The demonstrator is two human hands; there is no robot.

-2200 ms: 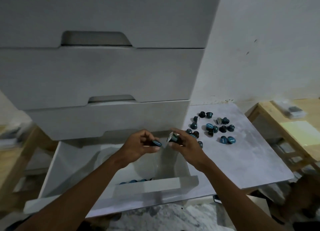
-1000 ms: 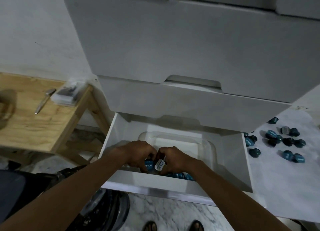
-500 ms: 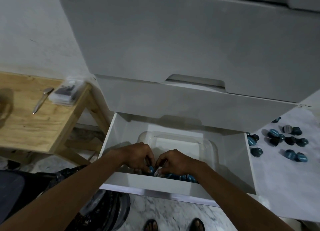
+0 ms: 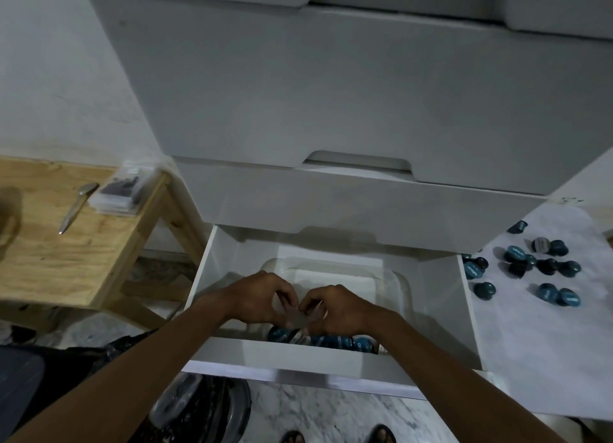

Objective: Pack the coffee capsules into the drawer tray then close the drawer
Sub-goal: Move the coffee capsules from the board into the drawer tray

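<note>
The bottom drawer (image 4: pixel 212 276) of the white cabinet stands pulled out, with a clear plastic tray (image 4: pixel 396 278) inside. Several blue coffee capsules (image 4: pixel 335 340) lie along the tray's near edge, partly hidden by the drawer front. My left hand (image 4: pixel 262 298) and my right hand (image 4: pixel 341 308) are both down in the tray, fingers curled and fingertips meeting just above those capsules. A blurred grey shape sits between the fingertips, so I cannot tell whether either hand holds a capsule. Several more loose capsules (image 4: pixel 547 266) lie on the white table (image 4: pixel 530 359) to the right.
The shut drawer above (image 4: pixel 331 207) overhangs the back of the open one. A wooden side table (image 4: pixel 49 250) at the left carries a metal pen (image 4: pixel 78 207) and a clear plastic packet (image 4: pixel 121 193). A dark round object (image 4: pixel 202 409) and sandalled feet (image 4: pixel 292 437) are on the marble floor.
Both hands carried a capsule each from the white table into the drawer and lowered them into the tray. The capsules now show less clearly at the fingertips.
</note>
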